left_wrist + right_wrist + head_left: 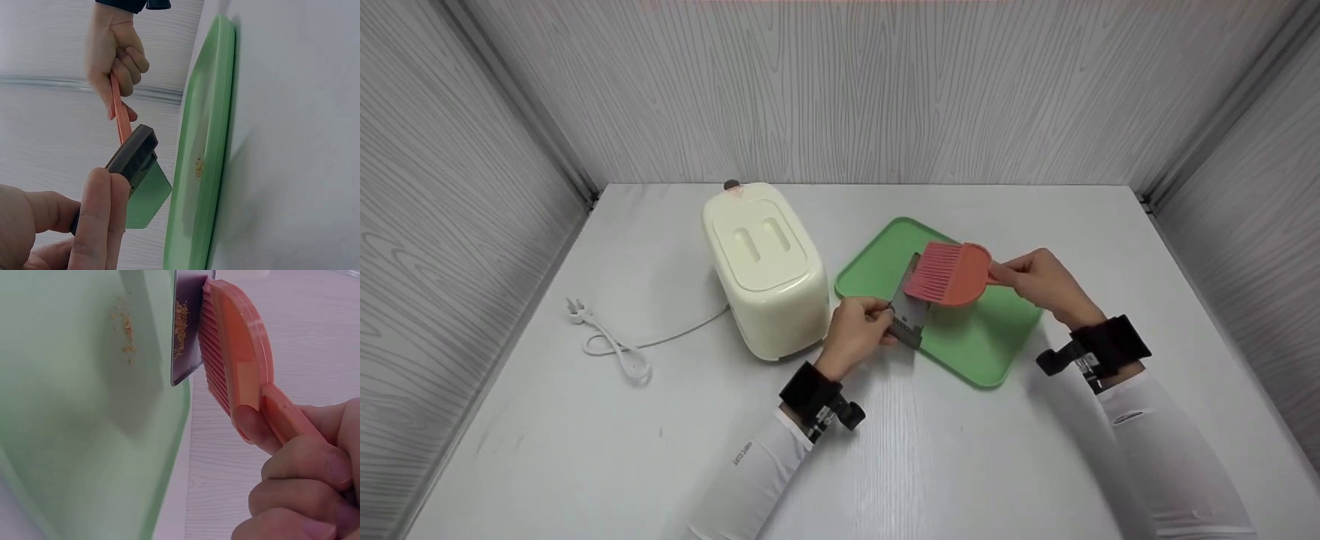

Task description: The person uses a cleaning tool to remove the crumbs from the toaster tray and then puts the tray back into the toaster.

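My left hand (855, 335) pinches the dark handle of a bench scraper (908, 311), its shiny metal blade held above the near-left edge of a green tray (988, 364). Golden crumbs (180, 323) lie on the blade in the right wrist view. An orange brush (970, 276) with pink bristles is gripped by its handle in my right hand (1044, 283). The bristles are at the blade and cover part of it in the head view. More crumbs (127, 333) are scattered on the tray below, also visible as a small patch in the left wrist view.
A cream toaster (769, 274) with a lid on top stands left of the tray, close to my left hand. Its white cord (679, 337) runs left to a plug (577, 312) on the white table. Grey wood-grain panels (870, 90) enclose the back and sides.
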`<state>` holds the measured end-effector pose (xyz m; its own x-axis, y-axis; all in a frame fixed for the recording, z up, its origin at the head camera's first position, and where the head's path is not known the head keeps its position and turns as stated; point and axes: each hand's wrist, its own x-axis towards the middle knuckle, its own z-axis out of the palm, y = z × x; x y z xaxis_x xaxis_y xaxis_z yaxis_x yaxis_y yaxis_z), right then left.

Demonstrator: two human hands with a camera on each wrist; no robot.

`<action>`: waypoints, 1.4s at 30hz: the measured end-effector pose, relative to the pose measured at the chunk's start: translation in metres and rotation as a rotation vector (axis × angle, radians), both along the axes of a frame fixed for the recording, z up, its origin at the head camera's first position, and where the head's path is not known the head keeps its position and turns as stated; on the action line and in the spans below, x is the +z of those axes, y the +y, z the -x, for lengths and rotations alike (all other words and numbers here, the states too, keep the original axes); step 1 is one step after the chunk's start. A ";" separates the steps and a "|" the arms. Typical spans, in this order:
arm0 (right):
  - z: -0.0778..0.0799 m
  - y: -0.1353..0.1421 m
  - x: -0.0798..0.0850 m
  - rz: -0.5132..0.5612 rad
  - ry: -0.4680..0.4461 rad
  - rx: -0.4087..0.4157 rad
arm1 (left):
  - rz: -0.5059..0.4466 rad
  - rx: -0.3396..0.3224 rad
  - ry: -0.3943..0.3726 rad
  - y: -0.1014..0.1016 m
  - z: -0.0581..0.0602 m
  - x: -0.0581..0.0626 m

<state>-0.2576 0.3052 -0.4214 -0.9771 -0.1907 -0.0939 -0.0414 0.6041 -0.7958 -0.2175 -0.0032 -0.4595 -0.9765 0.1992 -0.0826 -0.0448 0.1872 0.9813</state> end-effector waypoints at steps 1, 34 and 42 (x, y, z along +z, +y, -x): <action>-0.001 0.000 0.001 -0.003 0.001 0.005 | -0.001 -0.001 0.001 0.000 0.000 0.000; -0.010 0.024 0.007 -0.192 0.113 -0.025 | -0.038 -0.003 -0.016 0.001 -0.001 -0.001; -0.011 0.028 0.002 -0.199 0.190 -0.053 | -0.043 0.000 -0.008 0.001 -0.001 0.000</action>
